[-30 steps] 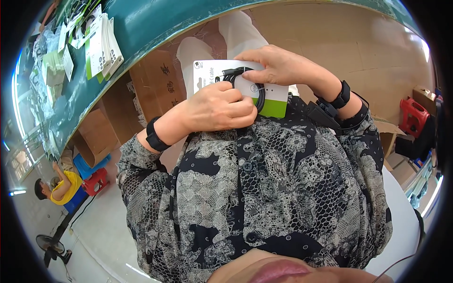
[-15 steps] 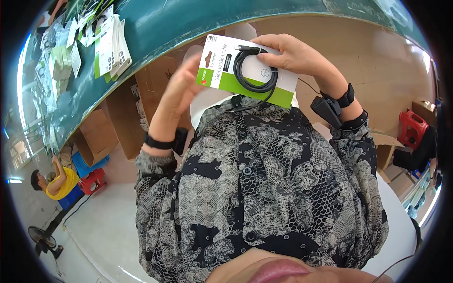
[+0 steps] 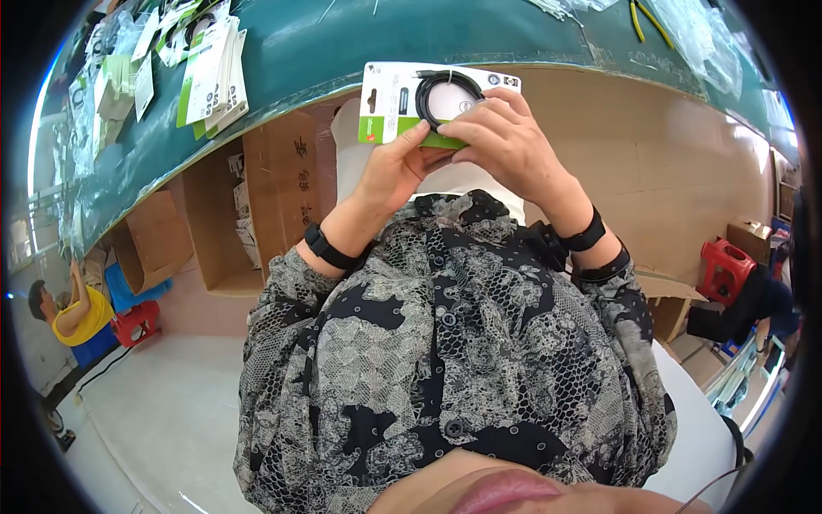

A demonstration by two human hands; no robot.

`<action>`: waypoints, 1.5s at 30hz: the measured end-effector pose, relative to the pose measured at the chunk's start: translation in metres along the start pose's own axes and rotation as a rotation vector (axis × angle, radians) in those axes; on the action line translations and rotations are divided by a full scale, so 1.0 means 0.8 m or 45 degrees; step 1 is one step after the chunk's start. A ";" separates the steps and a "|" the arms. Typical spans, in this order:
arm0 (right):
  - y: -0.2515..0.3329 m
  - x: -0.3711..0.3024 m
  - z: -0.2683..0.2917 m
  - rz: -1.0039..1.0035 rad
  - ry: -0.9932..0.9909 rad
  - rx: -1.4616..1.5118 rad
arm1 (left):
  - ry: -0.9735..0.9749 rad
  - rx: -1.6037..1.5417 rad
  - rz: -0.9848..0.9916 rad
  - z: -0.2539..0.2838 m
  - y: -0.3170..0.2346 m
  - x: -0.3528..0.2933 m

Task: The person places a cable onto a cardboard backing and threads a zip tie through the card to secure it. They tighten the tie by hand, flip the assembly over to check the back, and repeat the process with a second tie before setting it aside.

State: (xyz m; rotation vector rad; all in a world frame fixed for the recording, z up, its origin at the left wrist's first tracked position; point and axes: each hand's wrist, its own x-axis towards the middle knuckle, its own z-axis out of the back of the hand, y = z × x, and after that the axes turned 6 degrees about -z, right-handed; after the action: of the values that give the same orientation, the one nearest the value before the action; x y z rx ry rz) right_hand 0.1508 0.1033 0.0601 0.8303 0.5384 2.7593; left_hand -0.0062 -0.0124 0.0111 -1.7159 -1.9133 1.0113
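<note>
White-green card pack (image 3: 390, 107) w/ coiled black cable (image 3: 445, 92), pinched by left hand (image 3: 396, 167) & right hand (image 3: 505, 141), prob. glossy.

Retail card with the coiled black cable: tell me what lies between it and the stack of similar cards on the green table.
In the head view, only bare green table lies between the retail card and the stack of cards.

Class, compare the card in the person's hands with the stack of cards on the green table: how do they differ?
The held card is single, lifted near the table edge; the stack is many cards resting on the table. The held card shows a black coiled cable face-up; the stack shows mostly edges. Both are white with green.
</note>
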 end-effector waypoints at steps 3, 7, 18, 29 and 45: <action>-0.008 -0.003 -0.010 -0.106 -0.078 0.065 | 0.134 -0.371 0.084 -0.005 -0.014 0.002; -0.014 -0.005 -0.016 -0.035 -0.176 -0.045 | 0.131 -0.337 0.018 -0.006 -0.004 -0.001; -0.003 -0.014 -0.017 -0.123 -0.256 -0.190 | 0.088 -0.024 -0.216 -0.007 0.011 -0.008; -0.011 -0.010 -0.013 -0.113 -0.316 -0.140 | -0.093 0.068 -0.233 -0.008 0.011 0.001; -0.190 0.018 0.038 -0.988 -0.678 0.133 | -0.102 -0.030 -0.367 0.012 -0.019 0.016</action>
State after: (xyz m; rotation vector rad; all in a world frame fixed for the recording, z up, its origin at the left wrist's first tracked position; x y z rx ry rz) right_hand 0.1705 0.2546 0.0295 1.0459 0.7037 1.7416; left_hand -0.0259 -0.0023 0.0137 -1.3766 -2.1531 0.9620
